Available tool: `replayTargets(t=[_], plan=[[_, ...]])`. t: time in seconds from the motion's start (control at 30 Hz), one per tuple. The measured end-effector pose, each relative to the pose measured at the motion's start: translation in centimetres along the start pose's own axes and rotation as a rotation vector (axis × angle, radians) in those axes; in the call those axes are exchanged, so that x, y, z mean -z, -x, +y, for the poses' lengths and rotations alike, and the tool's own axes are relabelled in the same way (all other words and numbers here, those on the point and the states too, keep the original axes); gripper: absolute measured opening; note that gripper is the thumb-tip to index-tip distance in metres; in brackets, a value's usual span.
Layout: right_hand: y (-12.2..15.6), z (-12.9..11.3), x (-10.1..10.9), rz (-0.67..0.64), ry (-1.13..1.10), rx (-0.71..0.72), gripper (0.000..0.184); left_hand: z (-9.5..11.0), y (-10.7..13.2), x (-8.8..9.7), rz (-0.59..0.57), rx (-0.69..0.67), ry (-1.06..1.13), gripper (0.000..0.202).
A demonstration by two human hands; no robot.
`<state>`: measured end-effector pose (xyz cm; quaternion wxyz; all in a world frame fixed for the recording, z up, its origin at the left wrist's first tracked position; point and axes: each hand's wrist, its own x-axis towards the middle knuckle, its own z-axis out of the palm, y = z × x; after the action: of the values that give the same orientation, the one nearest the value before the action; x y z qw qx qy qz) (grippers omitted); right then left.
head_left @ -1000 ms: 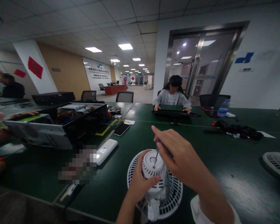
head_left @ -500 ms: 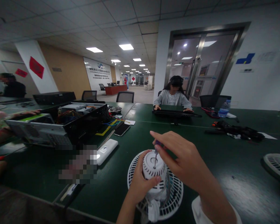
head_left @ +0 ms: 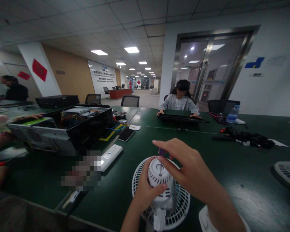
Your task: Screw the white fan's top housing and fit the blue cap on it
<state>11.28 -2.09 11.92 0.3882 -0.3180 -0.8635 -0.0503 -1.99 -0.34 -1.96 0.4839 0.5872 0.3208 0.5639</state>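
A white fan [head_left: 183,196] lies grille-down on the green table, its rounded motor housing [head_left: 157,180] facing up. My left hand [head_left: 145,190] is wrapped round the housing, thumb on the near side and fingers on the far left. Above it, my right hand [head_left: 183,158] pinches the purple handle of a screwdriver [head_left: 162,151] between thumb and fingers. The screwdriver's thin shaft stands nearly upright, its tip at a hole in the top of the housing. Part of the handle is hidden by my fingers.
Left of the fan lie a white power bank-like device [head_left: 111,157] and a phone [head_left: 127,134]. An opened computer case [head_left: 87,129] stands beyond, with another person's hands at the left. Another fan grille [head_left: 288,174] sits far right. Across the table a person holds a dark flat panel [head_left: 181,119].
My right hand has shifted slightly left and its fingers have turned on the screwdriver handle. My left hand and the fan stay in place.
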Motion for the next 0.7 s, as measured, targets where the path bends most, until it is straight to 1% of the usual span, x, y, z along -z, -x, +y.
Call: replayTargets(t=[0.07, 0.1, 0.2, 0.33, 0.4, 0.5, 0.6, 0.7], plan=[[-0.1, 0.1, -0.2, 0.024, 0.070, -0.009, 0.017, -0.2, 0.0, 0.0, -0.003, 0.004, -0.005, 0.074], [-0.2, 0.2, -0.3, 0.035, 0.096, -0.018, 0.014, -0.2, 0.0, 0.0, -0.003, 0.001, -0.005, 0.073], [-0.1, 0.3, -0.1, 0.037, 0.084, -0.036, 0.018, -0.1, 0.0, 0.0, 0.000, -0.005, 0.010, 0.071], [0.0, 0.3, 0.3, 0.019, -0.015, 0.010, 0.029, 0.2, 0.0, -0.1, -0.001, -0.010, 0.021, 0.071], [0.0, 0.3, 0.3, 0.036, 0.001, 0.018, 0.025, 0.3, 0.0, -0.1, -0.004, 0.000, 0.021, 0.071], [-0.2, 0.3, 0.0, 0.064, 0.106, -0.009, 0.017, 0.5, 0.0, -0.2, 0.005, 0.012, 0.023, 0.071], [-0.2, 0.2, 0.2, 0.053, 0.137, -0.054, 0.019, 0.7, -0.1, -0.3, 0.012, 0.010, 0.031, 0.070], [0.1, 0.1, 0.7, 0.030, 0.076, -0.043, 0.025, 0.8, -0.1, -0.4, 0.014, 0.002, 0.037, 0.070]])
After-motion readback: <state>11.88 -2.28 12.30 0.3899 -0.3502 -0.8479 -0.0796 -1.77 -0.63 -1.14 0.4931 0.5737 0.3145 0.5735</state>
